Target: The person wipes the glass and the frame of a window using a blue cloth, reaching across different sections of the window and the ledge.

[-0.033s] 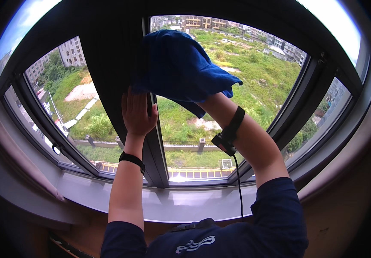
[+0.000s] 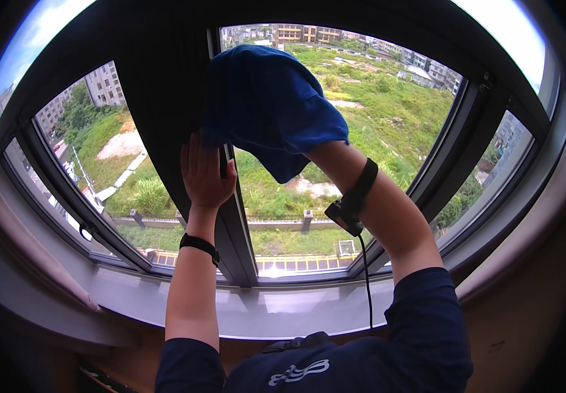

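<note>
A blue cloth (image 2: pixel 273 105) drapes over my right hand and hides its fingers; only my right wrist (image 2: pixel 332 159) and forearm come out from under it. That hand holds the cloth up against the dark window frame and the left part of the middle glass pane (image 2: pixel 374 118). My left hand (image 2: pixel 207 177) lies flat on the dark upright frame post (image 2: pixel 232 223), just below the cloth's left edge. Its fingers point up and are stretched out, with the thumb apart, and nothing is in it.
A pale window sill (image 2: pixel 283 311) runs below the panes. Another glass pane (image 2: pixel 125 144) stands at the left, with a handle (image 2: pixel 85 232) low on its frame. A black strap with a small device (image 2: pixel 351 203) sits on my right forearm, its cable hanging down.
The cloth has shifted slightly left with my right hand. Its right corner no longer sticks out, and a lower corner hangs more broadly. My left hand stays flat on the post.
</note>
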The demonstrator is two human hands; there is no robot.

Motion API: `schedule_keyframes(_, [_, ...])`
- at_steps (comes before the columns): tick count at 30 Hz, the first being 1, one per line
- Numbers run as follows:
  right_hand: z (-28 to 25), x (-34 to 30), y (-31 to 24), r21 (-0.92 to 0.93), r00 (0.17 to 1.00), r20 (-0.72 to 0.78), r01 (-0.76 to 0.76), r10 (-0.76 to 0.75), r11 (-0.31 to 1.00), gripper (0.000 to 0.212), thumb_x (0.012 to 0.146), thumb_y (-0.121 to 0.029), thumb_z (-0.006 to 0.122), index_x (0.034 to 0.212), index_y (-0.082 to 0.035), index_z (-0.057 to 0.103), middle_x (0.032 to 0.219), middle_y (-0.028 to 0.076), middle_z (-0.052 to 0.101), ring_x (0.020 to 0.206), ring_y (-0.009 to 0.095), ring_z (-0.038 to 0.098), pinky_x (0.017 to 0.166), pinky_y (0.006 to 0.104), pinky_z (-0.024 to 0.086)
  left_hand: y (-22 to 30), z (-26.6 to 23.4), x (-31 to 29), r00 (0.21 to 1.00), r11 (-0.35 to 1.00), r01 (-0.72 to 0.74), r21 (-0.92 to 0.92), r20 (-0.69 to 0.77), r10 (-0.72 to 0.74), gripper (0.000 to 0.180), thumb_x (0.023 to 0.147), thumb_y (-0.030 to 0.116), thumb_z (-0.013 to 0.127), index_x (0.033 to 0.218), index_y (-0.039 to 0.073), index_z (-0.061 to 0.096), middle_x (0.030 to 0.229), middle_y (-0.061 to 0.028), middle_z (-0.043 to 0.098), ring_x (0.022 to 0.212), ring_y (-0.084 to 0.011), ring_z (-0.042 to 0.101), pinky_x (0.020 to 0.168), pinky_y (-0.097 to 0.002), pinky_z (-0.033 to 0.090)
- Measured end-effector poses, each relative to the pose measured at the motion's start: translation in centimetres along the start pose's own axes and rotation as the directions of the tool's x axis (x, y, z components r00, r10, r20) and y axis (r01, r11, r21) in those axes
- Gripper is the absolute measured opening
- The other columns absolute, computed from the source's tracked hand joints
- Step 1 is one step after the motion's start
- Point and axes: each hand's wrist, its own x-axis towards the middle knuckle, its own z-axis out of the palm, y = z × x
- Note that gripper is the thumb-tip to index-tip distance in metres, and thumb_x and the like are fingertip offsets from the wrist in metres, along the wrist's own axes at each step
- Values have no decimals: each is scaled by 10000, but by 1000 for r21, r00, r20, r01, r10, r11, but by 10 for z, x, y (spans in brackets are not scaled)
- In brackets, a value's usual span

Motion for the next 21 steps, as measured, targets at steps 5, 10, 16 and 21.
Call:
schedule_keyframes(5, [-96,-80,106,-259,971,115,-173,208,950,715,844,-277,717,1447,-109,372,1442,162,432,1330,315,424,1134,438,315,3,-4,3,999,999,-38,-31,-11,38,609,859,259,534,1394,-10,423,1434,-219,438,1342,-396,401,1116,-535,269])
schedule_keyframes(10, [-176,-144,167,-408,941,-236,-322,243,854,452,928,-214,568,1343,-52,492,1332,155,552,1241,342,502,1062,460,377,7,-2,5,998,997,-23,-72,-59,19,607,844,250,527,1394,13,433,1447,-189,432,1358,-359,390,1119,-522,275])
schedule_keyframes(16, [-103,-89,120,-644,892,-189,-428,410,635,463,985,-402,447,1326,-95,510,1301,159,532,1087,323,561,931,420,463,-5,-12,-6,1000,998,-23,-59,-7,22,624,830,262,535,1396,18,435,1461,-182,422,1364,-354,384,1122,-520,267])
schedule_keyframes(21, [-51,-40,55,-405,854,-464,-442,237,800,415,934,-310,594,1237,-26,590,1225,197,623,1079,366,620,1008,431,453,3,-4,0,999,999,-1,-35,47,3,663,809,255,551,1405,1,408,1458,-203,417,1363,-374,380,1127,-521,251])
